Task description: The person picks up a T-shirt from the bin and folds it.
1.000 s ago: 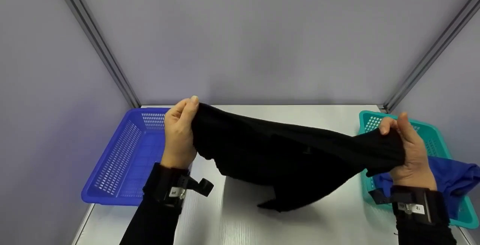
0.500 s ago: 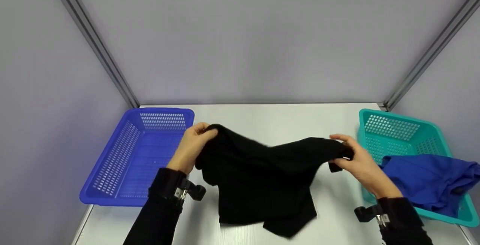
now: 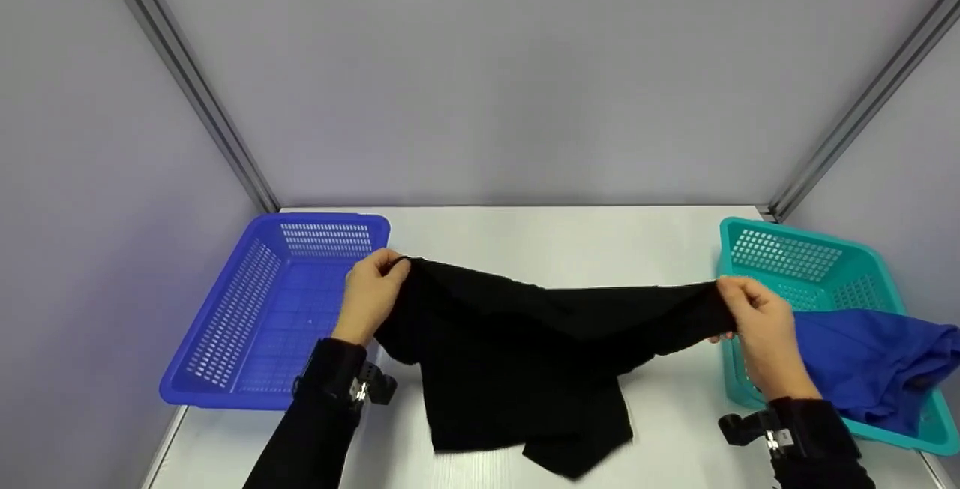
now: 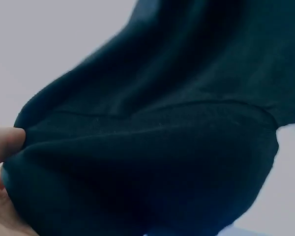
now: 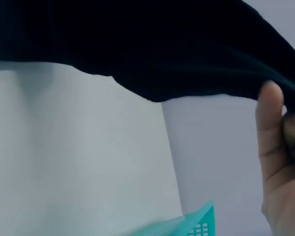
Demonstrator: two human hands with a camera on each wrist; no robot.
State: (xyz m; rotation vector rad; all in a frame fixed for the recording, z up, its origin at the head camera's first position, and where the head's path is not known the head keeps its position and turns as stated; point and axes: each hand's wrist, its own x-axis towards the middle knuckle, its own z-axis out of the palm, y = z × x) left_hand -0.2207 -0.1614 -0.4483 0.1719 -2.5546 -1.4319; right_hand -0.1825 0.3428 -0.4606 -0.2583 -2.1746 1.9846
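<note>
A black T-shirt (image 3: 517, 361) is stretched sideways between both hands over the white table, its lower part hanging down in folds. My left hand (image 3: 371, 294) pinches its upper left end between thumb and fingers, beside the blue basket. At the opposite end my right hand (image 3: 765, 331) grips the cloth in front of the teal basket. Up close in the left wrist view, a seam runs across the dark fabric (image 4: 152, 162), with fingertips (image 4: 7, 145) at its edge. The right wrist view has the cloth's lower edge sloping toward the right hand's fingers (image 5: 270, 118).
A blue perforated basket (image 3: 217, 324) stands on the table's left side. To the right, a teal basket (image 3: 885, 279) holds a crumpled blue cloth (image 3: 862, 361) draped over its rim. Grey panels (image 3: 525, 84) enclose the white table (image 3: 555, 241) at the back and sides.
The T-shirt came down from a higher, wider stretch. The right hand moved in left, changed its hold, then moved right again, pulling the top edge straighter. The left hand lowered slightly.
</note>
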